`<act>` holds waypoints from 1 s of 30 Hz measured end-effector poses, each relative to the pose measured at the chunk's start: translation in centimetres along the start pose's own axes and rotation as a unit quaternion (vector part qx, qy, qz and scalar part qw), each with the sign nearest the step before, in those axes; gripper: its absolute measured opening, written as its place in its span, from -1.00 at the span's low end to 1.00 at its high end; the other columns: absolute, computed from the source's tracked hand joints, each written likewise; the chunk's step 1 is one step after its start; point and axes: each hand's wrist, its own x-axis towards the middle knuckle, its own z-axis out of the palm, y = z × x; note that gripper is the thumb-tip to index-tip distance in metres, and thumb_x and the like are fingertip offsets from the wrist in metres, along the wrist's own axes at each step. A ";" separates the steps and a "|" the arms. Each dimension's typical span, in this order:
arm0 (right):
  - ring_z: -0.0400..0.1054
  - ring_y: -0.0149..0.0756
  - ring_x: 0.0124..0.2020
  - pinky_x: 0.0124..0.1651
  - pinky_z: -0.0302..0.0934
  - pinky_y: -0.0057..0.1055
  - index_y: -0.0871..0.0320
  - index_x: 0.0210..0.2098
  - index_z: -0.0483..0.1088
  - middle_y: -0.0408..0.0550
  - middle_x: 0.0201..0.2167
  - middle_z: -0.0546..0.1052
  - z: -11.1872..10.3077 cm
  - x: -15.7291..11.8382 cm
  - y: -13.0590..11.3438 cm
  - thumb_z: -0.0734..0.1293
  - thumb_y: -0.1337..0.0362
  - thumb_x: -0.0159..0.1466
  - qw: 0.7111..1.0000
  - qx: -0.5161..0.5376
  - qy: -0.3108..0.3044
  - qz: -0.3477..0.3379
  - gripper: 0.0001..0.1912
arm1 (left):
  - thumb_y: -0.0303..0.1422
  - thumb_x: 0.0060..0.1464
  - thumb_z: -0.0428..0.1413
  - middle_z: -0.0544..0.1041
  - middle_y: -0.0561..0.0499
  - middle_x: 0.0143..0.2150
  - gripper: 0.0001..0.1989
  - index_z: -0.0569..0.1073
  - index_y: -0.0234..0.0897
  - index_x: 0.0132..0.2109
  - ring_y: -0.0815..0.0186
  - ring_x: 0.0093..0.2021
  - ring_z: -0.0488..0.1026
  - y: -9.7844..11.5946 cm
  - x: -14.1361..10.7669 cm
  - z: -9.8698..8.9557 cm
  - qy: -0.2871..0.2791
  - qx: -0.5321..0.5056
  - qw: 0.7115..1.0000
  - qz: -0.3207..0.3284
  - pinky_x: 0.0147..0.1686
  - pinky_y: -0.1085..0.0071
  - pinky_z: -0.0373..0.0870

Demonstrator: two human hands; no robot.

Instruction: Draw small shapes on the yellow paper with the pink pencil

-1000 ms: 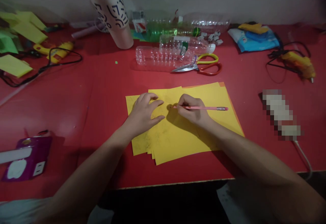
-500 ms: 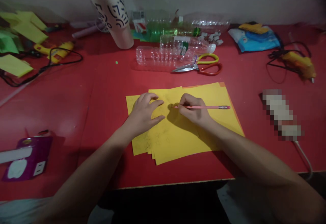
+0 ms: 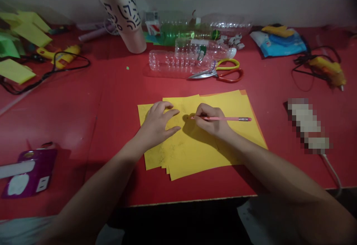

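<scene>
Several sheets of yellow paper [image 3: 200,159] lie overlapped near the table's front edge, with faint dark pencil marks on their left part. A corner of an orange sheet [image 3: 243,92] peeks out beneath them at the upper right. My right hand [image 3: 212,120] is closed on a pink pencil [image 3: 231,118]; its eraser end points right and its tip is at the paper, left of my fingers. Resting on the left side of the sheets, my left hand [image 3: 160,122] has its fingers spread and holds nothing.
Scissors [image 3: 214,73] lie beside clear plastic bottles [image 3: 181,61] behind the paper. A white tumbler [image 3: 122,14] stands at the back left. Yellow glue guns with black cords lie left [image 3: 63,57] and right [image 3: 325,70]. A purple box [image 3: 33,174] sits at the left on the red table [image 3: 111,89].
My right hand and the pencil have shifted very slightly to the left, the eraser end dipping a little lower in view. My left hand stays where it was.
</scene>
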 end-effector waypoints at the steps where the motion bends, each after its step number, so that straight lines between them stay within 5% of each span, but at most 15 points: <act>1: 0.02 -0.47 -0.60 -0.51 -0.09 -0.46 0.08 -0.54 0.16 -0.28 -0.64 0.23 0.0 0.0 0.0 0.24 0.34 0.10 1.000 -0.003 -0.003 -0.001 -0.86 | -0.26 0.13 0.23 0.36 -0.12 0.08 -0.65 0.44 -0.18 0.06 0.04 0.12 0.30 0.0 0.0 0.0 0.001 0.000 1.000 -0.001 0.14 0.02 0.30; 30: 0.09 -0.46 -0.61 -0.51 -0.02 -0.42 0.07 -0.52 0.20 -0.25 -0.65 0.29 0.4 -0.1 0.2 0.25 0.24 0.16 0.997 -0.029 -0.070 -0.025 -0.85 | -0.24 0.13 0.22 0.35 -0.16 0.10 -0.64 0.45 -0.24 0.05 0.01 0.14 0.28 0.0 0.0 0.0 0.001 -0.007 1.000 0.001 0.16 0.02 0.28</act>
